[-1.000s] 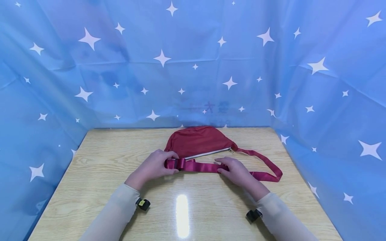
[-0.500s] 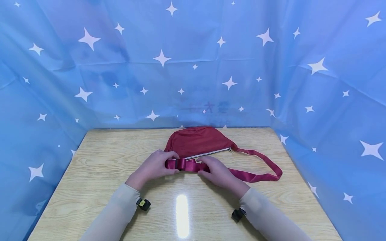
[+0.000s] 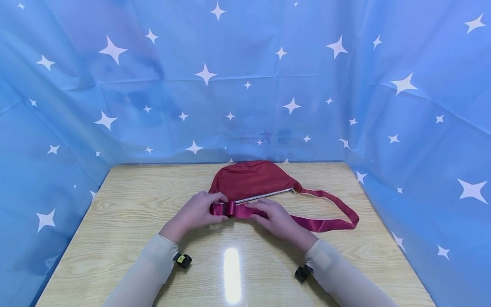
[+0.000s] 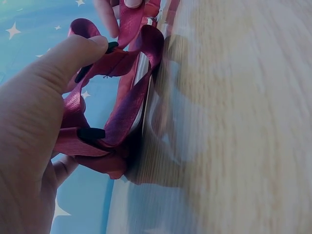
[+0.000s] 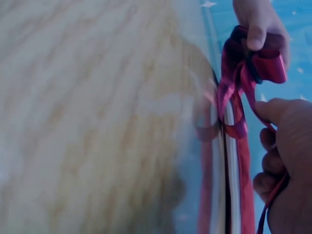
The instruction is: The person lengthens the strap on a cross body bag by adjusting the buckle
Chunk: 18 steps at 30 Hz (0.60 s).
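A dark red waist bag (image 3: 253,181) lies near the table's back edge, its silver zipper (image 3: 264,196) facing me. My left hand (image 3: 197,213) pinches the magenta strap (image 3: 322,225) at the bag's left end, by a black strap slider (image 4: 91,134). In the left wrist view the webbing stands in loose loops there, with the thumb on another black piece (image 4: 84,73). Just to the right, my right hand (image 3: 278,219) grips the same strap. Its fingers (image 5: 273,161) curl round the webbing in the right wrist view. The palm side of the left hand is mostly hidden.
The strap's far end loops out right and joins the bag's right corner. Wood-grain table (image 3: 134,187) lies around the bag, with a bright light reflection in front. A blue star-printed curtain (image 3: 245,98) closes off the back and sides.
My right hand has slid left along the strap toward the left hand, then stayed nearly still. The webbing between the hands has shifted slightly. Left hand and bag keep their place.
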### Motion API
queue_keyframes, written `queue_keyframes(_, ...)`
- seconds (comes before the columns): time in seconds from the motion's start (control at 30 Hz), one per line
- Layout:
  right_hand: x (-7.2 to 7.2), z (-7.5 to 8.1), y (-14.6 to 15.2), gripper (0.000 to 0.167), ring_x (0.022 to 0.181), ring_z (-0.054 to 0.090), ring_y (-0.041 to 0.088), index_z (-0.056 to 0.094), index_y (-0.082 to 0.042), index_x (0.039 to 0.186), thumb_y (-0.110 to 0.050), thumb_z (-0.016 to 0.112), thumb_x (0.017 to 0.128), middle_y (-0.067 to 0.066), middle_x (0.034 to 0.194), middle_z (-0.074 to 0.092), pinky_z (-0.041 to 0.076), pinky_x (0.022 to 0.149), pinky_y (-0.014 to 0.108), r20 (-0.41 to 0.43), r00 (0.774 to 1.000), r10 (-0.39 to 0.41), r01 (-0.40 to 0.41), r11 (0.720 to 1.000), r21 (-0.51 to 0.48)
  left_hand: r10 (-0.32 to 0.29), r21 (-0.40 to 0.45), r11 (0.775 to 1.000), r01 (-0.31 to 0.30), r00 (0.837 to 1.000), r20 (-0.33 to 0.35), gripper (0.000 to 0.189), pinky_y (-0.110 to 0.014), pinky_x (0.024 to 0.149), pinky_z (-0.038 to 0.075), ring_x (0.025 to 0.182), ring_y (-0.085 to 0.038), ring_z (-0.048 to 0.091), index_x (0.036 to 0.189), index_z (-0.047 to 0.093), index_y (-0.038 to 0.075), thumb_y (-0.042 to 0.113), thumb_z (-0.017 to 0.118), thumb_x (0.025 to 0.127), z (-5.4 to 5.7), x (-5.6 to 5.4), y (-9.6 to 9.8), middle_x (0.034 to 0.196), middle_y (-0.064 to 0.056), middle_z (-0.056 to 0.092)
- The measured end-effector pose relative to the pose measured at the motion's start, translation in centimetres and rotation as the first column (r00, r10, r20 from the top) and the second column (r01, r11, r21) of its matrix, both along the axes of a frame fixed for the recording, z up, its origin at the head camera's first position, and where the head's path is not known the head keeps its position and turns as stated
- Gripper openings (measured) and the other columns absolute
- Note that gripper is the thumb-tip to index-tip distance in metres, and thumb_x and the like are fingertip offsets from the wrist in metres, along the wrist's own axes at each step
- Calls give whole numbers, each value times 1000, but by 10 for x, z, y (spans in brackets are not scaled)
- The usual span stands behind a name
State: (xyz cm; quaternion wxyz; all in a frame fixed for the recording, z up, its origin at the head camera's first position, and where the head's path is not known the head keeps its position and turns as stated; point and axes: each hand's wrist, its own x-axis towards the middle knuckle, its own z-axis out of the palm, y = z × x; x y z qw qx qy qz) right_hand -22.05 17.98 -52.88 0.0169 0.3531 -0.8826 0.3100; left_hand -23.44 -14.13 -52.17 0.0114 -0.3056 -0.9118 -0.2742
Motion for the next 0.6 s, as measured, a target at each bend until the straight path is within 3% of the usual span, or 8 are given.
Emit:
queue_keyframes(0.33, -2, 8, 8, 38, 121, 70, 22, 76, -19, 142, -19, 81, 104, -1, 131, 74, 58, 103, 49, 27, 999, -35, 35, 999, -2, 7, 7, 1000, -7, 1000, 9, 47, -38, 79, 52, 88, -15, 60, 126, 73, 25, 43, 95, 89, 2, 0, -1, 98, 5, 71)
queue_keyframes(0.6, -5, 5, 23, 39, 100, 65, 12, 77, -19, 141, -18, 82, 103, -8, 116, 71, 57, 88, 40, 29, 998, -57, 57, 998, 4, 9, 29, 1000, -9, 1000, 8, 47, -40, 81, 53, 88, -16, 60, 126, 74, 24, 41, 96, 88, 3, 1, -2, 97, 5, 71)
